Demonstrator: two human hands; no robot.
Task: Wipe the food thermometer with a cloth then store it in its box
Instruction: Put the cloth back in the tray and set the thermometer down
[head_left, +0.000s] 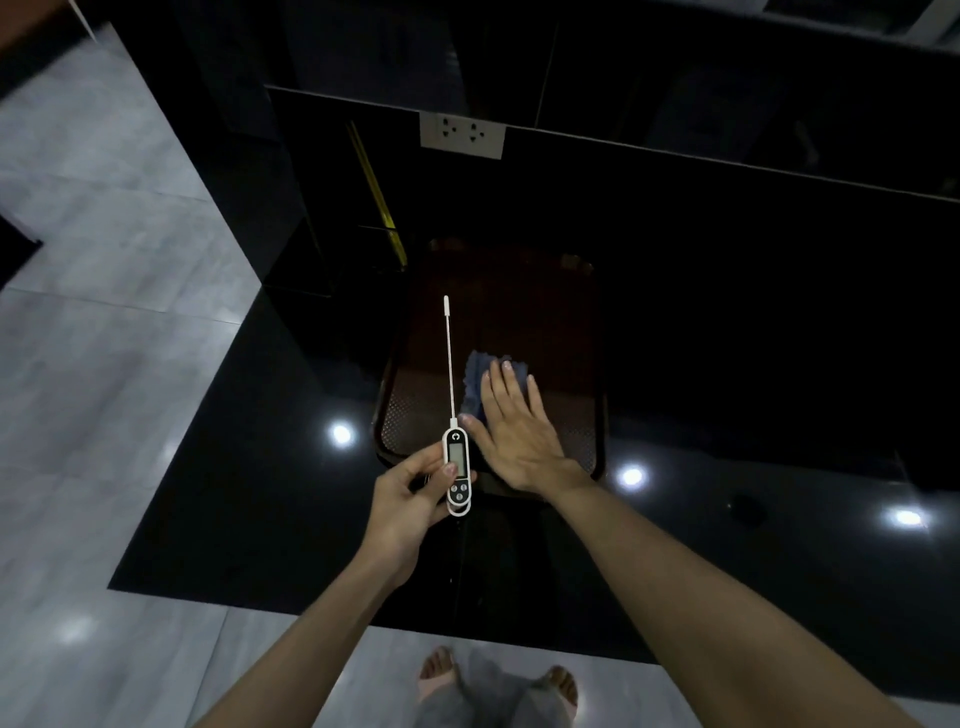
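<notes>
Now the left hand (410, 499) grips the thermometer (457, 470), probe toward twelve o'clock; the right hand (511, 426), fingers straight, presses the cloth (475, 379) on the tray (597, 364).

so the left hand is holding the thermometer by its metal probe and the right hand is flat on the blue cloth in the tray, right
Not quite. In the head view the left hand holds the thermometer by its white display body, not the metal probe. The right hand does lie flat over the blue cloth in the tray.
</notes>
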